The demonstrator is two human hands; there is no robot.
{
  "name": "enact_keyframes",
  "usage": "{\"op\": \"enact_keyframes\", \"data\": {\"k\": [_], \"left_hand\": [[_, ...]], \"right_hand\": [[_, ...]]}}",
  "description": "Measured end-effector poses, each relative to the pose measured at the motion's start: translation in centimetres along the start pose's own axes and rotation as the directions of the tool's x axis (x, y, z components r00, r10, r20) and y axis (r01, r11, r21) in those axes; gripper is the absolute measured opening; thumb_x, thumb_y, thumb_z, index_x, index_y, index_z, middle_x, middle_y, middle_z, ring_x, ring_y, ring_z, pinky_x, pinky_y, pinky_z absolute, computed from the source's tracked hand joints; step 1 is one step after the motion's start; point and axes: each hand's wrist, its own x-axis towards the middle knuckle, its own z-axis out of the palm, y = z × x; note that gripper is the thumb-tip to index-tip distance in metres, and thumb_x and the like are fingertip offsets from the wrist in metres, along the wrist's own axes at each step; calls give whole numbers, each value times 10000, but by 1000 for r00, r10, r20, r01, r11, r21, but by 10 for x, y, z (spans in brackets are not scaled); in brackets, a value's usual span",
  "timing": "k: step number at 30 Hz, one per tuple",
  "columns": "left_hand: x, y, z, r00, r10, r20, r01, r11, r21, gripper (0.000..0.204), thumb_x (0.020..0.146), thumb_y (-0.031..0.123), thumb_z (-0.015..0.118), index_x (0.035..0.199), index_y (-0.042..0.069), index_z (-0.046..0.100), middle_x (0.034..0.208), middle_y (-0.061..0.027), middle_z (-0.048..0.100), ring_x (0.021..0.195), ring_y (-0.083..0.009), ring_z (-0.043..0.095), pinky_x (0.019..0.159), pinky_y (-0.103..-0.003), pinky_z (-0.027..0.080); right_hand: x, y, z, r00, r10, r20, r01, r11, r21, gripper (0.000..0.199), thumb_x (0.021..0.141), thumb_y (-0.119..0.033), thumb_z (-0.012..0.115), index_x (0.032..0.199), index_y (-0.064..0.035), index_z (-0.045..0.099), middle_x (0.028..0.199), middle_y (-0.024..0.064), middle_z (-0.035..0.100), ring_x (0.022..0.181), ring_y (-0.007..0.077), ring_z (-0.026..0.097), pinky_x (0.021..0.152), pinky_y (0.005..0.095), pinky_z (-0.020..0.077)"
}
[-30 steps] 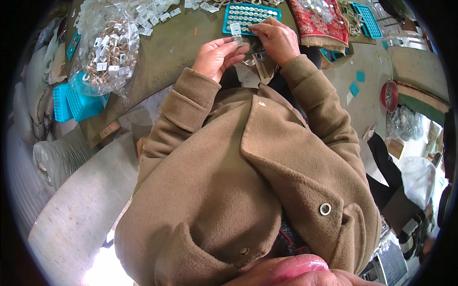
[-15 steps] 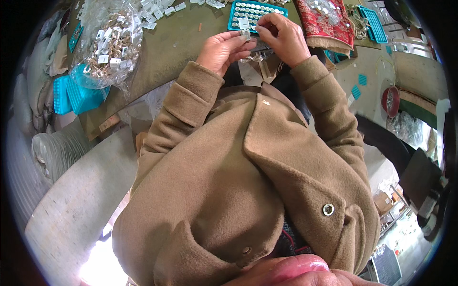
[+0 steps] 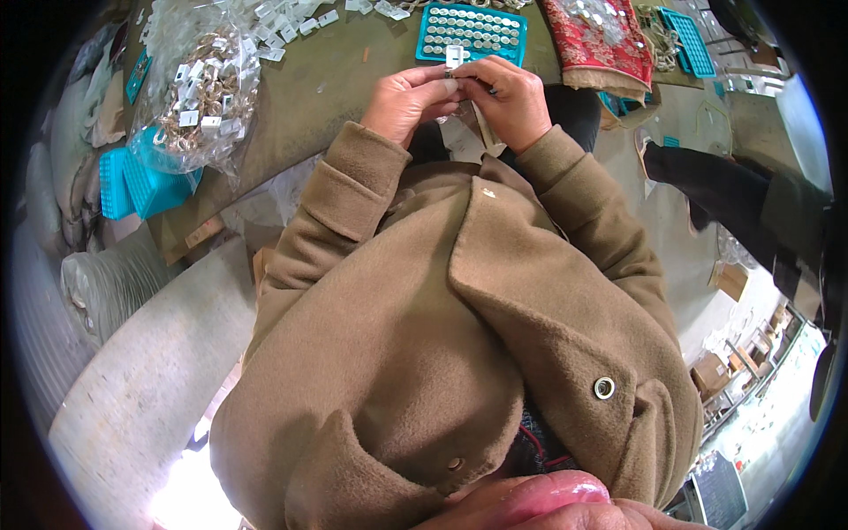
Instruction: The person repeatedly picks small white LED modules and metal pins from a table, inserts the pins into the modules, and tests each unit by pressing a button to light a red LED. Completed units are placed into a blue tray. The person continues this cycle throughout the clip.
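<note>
Both hands meet at the near edge of the workbench [image 3: 336, 97], fingertips pressed together. The left hand [image 3: 408, 99] and the right hand [image 3: 508, 97] pinch between them a small white tag [image 3: 454, 56] that sticks up just above the fingertips; whatever hangs from it lies inside the closed fingers and is too small to make out. Both grips are clenched on this piece, thumbs and forefingers touching it from either side.

Just beyond the fingertips, nearly touching the tag, lies a teal tray [image 3: 472, 32] with rows of small round pieces in its cells. Farther off to the left of the left hand sits a clear plastic bag [image 3: 199, 97] full of tagged metal bits, with loose white tags [image 3: 291, 18] scattered past it. To the right of the right hand, a red patterned cloth [image 3: 596, 40] drapes over the bench edge. Brown coat sleeves [image 3: 349, 190] run down from both wrists.
</note>
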Motion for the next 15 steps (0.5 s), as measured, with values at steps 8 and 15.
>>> {"op": "enact_keyframes", "data": {"k": [8,15], "left_hand": [[4,1,2,996,-37,-79,32,997,-67,222,944,173,600,1098,18,638,989,-77,696,848,-102,673,682,-193,559],[3,1,6,993,-67,-99,61,996,-64,212,957,198,584,1068,26,640,986,-71,693,844,-87,670,643,-180,554]], "right_hand": [[5,24,-11,939,320,-124,-276,919,282,153,900,-120,643,1012,-37,706,850,46,689,660,81,617,605,211,501],[16,49,-8,990,5,-144,-64,910,-409,72,857,-164,645,909,-115,655,851,76,620,744,286,638,639,373,516]]}}
